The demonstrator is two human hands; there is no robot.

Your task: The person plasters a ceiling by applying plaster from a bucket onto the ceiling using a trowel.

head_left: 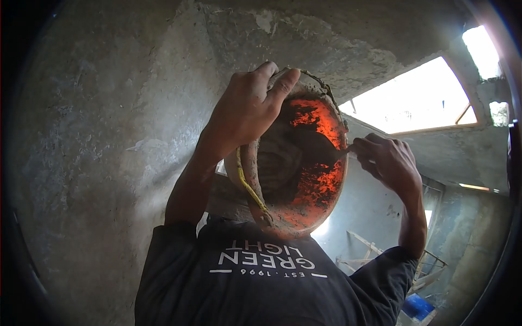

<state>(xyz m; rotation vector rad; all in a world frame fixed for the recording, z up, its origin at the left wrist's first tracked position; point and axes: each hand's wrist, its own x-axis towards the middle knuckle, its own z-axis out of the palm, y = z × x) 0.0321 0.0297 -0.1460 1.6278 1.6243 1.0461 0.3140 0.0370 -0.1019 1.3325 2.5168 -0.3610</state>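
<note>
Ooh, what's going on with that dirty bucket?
The left hand clasps the top of the rim of a grimy orange bucket, whose open mouth is tipped toward the camera. The right hand is at the other side, pinching what looks like a dark, flat tool that reaches inside. Dark grime coats much of the inside, with bright orange patches showing.

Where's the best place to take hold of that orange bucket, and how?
Probably take the orange bucket by its upper rim, coming from the picture's left, where the left grip holds it: the mouth faces the camera, so that edge is exposed and looks thin enough to pinch.
</note>
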